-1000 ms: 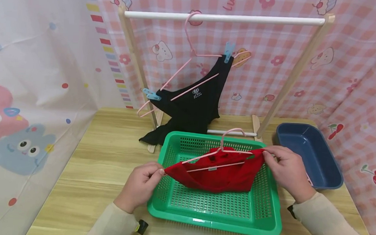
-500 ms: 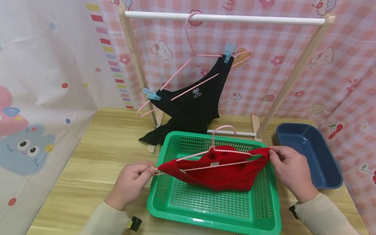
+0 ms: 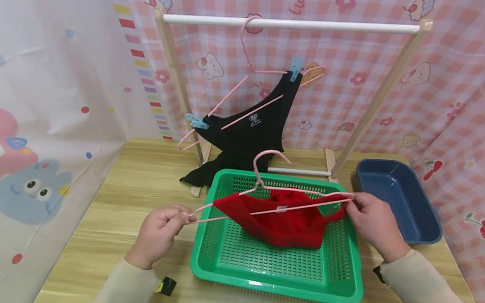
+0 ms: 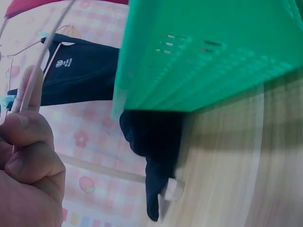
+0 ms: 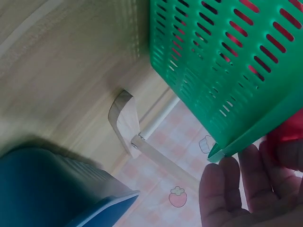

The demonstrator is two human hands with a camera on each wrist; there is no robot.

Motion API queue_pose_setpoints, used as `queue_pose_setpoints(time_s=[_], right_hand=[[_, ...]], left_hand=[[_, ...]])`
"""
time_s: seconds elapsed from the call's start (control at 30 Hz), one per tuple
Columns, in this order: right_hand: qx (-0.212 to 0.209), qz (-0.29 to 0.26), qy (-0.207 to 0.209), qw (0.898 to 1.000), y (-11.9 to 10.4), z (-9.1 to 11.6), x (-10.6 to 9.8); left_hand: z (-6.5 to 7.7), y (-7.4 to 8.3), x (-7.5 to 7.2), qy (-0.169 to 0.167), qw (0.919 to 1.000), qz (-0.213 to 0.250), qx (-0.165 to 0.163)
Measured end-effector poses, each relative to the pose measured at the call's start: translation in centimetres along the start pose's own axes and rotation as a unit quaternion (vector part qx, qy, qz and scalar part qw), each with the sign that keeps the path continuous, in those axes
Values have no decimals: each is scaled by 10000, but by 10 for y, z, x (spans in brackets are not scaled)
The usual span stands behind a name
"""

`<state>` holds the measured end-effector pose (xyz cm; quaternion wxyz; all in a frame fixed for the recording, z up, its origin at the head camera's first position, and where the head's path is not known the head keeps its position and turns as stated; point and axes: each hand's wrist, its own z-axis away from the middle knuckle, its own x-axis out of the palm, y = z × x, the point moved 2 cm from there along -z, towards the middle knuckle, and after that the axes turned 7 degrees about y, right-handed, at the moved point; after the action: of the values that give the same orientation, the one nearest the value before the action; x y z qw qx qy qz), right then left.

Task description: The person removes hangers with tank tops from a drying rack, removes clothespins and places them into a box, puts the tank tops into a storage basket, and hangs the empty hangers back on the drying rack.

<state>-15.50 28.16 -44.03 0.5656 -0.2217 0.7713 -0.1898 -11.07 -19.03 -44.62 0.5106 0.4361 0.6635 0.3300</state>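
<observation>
A pink hanger point(image 3: 293, 207) lies tilted over the green basket point(image 3: 275, 292), its hook pointing up and back. The red tank top point(image 3: 281, 229) is draped on it, sagging into the basket, with a small white tag showing. My left hand point(image 3: 158, 232) pinches the hanger's bare left end, beyond the basket's left rim; the left wrist view shows the fingers point(image 4: 33, 137) curled round the pink wire. At the basket's right rim my right hand point(image 3: 374, 222) grips the red cloth by the hanger's right end. In the right wrist view red fabric point(image 5: 284, 137) sits between thumb and fingers.
Behind the basket stands a rack with a white rod point(image 3: 335, 25). From it hangs another pink hanger with a black tank top point(image 3: 256, 133) clipped by blue clothespins point(image 3: 296, 68). A dark blue basin point(image 3: 395, 195) stands at the right on the wooden table point(image 3: 107, 208).
My left hand has moved left and drawn the hanger with it, so its left end now sticks out of the red tank top. The right hand has shifted slightly right.
</observation>
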Motion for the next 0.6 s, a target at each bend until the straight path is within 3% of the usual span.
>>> queue_pose_setpoints(time_s=[0.13, 0.23, 0.4, 0.6], right_hand=[[98, 11, -440, 9990, -1, 0, 1], [56, -60, -510, 9987, -3, 1, -1], [-135, -368, 254, 9989, -7, 3, -5], [-509, -741, 1043, 9905, -21, 5, -10]], left_hand=[[-1, 0, 0, -44, 9995, 281, -106], [-1, 3, 0, -65, 9995, 287, -61], [-1, 5, 3, -94, 9997, 197, 62], [-1, 7, 8, -124, 9998, 116, 140]])
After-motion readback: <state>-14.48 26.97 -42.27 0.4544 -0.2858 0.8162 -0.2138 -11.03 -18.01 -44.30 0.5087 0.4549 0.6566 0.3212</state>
